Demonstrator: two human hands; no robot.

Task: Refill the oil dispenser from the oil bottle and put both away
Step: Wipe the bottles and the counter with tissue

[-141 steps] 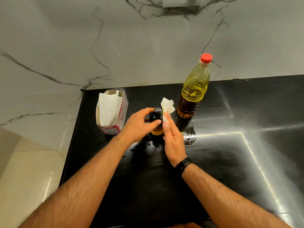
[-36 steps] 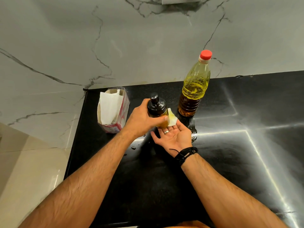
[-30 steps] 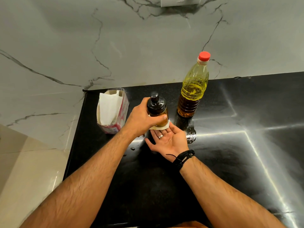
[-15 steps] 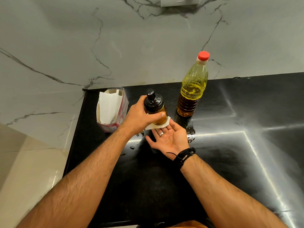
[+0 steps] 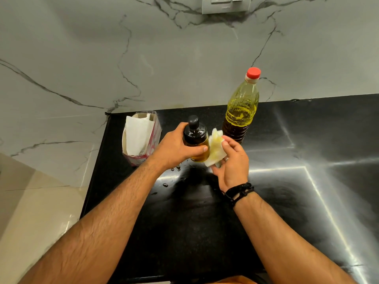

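The oil dispenser (image 5: 194, 138), a small glass bottle with a black pump cap and amber oil inside, is lifted off the counter in my left hand (image 5: 176, 148), which wraps its body. My right hand (image 5: 231, 160) presses an oil-stained white tissue (image 5: 215, 149) against the dispenser's right side. The oil bottle (image 5: 241, 111), clear plastic with yellow oil and a red cap screwed on, stands upright behind my right hand near the wall.
An open tissue box (image 5: 141, 138) stands at the counter's back left corner. Oil drops (image 5: 176, 168) lie on the black counter (image 5: 307, 191) under my hands. The marble wall runs behind, with a socket plate (image 5: 225, 4) above. The counter's left edge drops to the floor.
My right hand was flat, palm up, under the dispenser's base with the tissue; it has turned and now holds the tissue against the dispenser's side. The left hand keeps the dispenser raised.
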